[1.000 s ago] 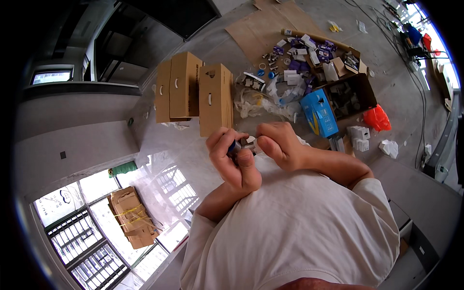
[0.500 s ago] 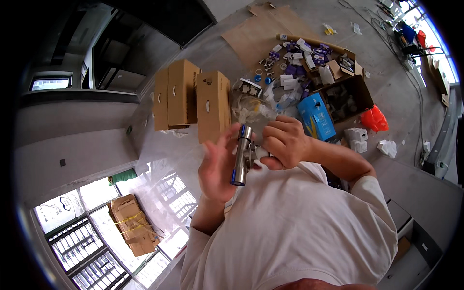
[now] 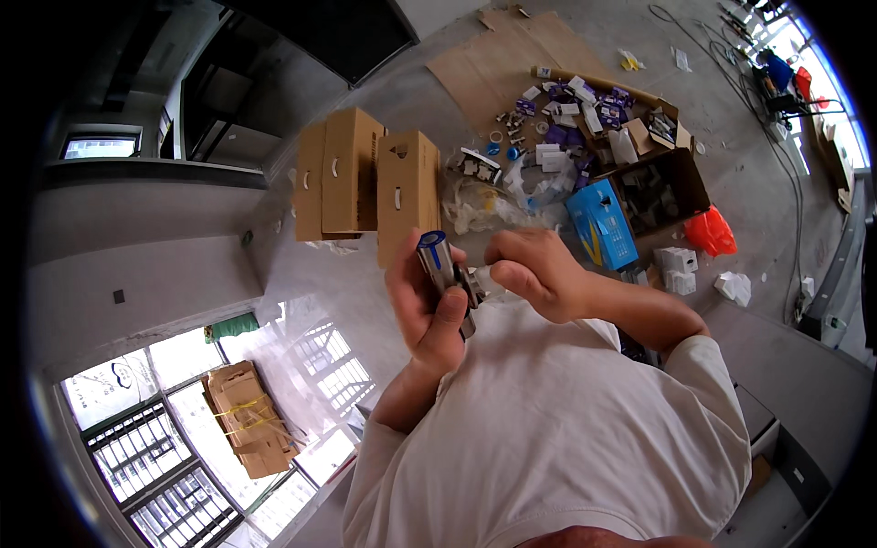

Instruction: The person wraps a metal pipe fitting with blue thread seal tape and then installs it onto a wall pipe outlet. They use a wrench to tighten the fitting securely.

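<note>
My left hand (image 3: 423,315) is wrapped round a shiny metal cylinder (image 3: 441,265) with a blue ring at its upper end. It looks like a tap or valve body and stands tilted in front of my chest. From its right side a short stub sticks out toward my right hand (image 3: 539,272). The fingers of that hand are pinched together at a small whitish piece (image 3: 486,281) on the stub. What exactly this piece is cannot be made out, as the fingers partly cover it.
Tall cardboard boxes (image 3: 408,196) stand beyond my left hand. Clear plastic wrapping (image 3: 480,205), a blue box (image 3: 600,224), an open carton (image 3: 694,183), small purple and white boxes (image 3: 585,114) and a red plastic bag (image 3: 710,232) lie about the floor ahead.
My left hand has gone from loose, blurred fingers to a firm grip round the metal cylinder. The cylinder has tipped so its blue-ringed upper end faces up more. My right hand stays beside its stub.
</note>
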{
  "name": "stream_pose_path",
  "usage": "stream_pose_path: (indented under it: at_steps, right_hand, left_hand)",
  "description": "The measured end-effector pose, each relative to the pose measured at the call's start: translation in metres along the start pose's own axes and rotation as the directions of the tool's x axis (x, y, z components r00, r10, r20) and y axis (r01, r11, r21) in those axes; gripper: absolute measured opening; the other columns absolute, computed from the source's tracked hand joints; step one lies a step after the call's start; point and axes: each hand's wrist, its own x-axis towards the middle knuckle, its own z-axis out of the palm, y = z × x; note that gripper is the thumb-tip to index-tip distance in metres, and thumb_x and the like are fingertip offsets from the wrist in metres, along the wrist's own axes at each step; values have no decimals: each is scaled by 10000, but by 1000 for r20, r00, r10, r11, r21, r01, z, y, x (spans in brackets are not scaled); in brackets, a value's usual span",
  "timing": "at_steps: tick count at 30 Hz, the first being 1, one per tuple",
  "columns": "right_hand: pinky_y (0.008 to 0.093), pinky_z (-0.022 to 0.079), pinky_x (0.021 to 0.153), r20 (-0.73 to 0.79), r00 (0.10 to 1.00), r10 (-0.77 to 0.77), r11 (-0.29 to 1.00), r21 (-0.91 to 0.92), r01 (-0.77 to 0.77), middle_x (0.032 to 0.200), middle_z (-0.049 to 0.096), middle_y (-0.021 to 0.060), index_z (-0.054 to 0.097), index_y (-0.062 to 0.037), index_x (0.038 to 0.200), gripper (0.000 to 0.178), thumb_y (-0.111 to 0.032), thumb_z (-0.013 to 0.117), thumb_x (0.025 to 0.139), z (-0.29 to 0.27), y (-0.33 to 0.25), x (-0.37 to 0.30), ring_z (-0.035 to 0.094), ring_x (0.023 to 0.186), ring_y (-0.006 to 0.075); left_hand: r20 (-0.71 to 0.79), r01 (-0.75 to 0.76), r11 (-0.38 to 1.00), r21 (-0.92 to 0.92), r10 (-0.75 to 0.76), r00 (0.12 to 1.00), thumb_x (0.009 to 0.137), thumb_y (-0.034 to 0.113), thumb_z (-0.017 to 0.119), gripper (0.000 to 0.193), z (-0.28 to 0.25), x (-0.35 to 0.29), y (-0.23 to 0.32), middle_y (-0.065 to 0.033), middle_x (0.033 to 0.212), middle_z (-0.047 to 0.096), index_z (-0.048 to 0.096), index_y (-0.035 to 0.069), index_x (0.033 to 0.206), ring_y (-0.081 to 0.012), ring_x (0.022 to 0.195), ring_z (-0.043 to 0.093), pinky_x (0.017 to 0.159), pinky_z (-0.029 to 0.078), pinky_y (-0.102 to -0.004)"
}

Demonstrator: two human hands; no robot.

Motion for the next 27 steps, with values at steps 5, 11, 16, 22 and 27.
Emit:
stream_pose_path:
  at_steps: [5, 11, 16, 22, 27]
  right_hand:
    - [445, 521, 747, 51, 997, 63, 994, 91, -68, 938, 705, 137, 687, -35, 1159, 372, -368, 560, 1051, -13, -27, 8, 688, 852, 368]
    - [383, 540, 710, 130, 987, 95, 983, 144, -113, 945, 725, 122, 730, 0, 1037, 169, -148, 731, 955, -25, -43, 12, 700, 813, 275]
    - [342, 549, 710, 58, 993, 107, 978, 175, -116, 926, 749, 117, 726, 14, 1019, 130, -35, 777, 910, -20, -39, 10, 718, 817, 201]
    - [292, 583, 806, 154, 919, 364, 830, 393, -395, 990, 758, 82, 720, 18, 1032, 124, -52, 777, 947, -20, -41, 20, 715, 915, 122]
    - [268, 571, 769, 165, 911, 378, 841, 350, -412, 942, 755, 74, 705, 20, 991, 154, -68, 810, 921, -19, -40, 26, 711, 893, 111]
  left_hand:
    - [186, -220, 974, -60, 227, 956, 1025, 194, 699, 690, -14, 4, 0, -216, 1371, 559, 333, 3, 1577, -242, 1131, 604, 945, 530, -378]
    - [315, -362, 925, 117, 311, 897, 1008, 181, 735, 635, -25, 4, -3, -248, 1367, 530, 417, -2, 1527, -283, 1128, 603, 895, 545, -390]
    - [277, -341, 938, 54, 314, 908, 989, 123, 743, 616, -22, 2, -6, -249, 1358, 524, 434, 1, 1509, -297, 1128, 604, 889, 546, -388]
    - [242, -359, 924, 133, 321, 916, 903, 135, 799, 739, -18, 10, 4, -164, 1178, 561, 400, 61, 1521, -222, 886, 598, 731, 514, -334]
    - [316, -337, 925, 174, 272, 909, 753, -17, 815, 717, -18, 15, 9, -177, 1131, 543, 429, 40, 1354, -207, 884, 571, 776, 499, -318]
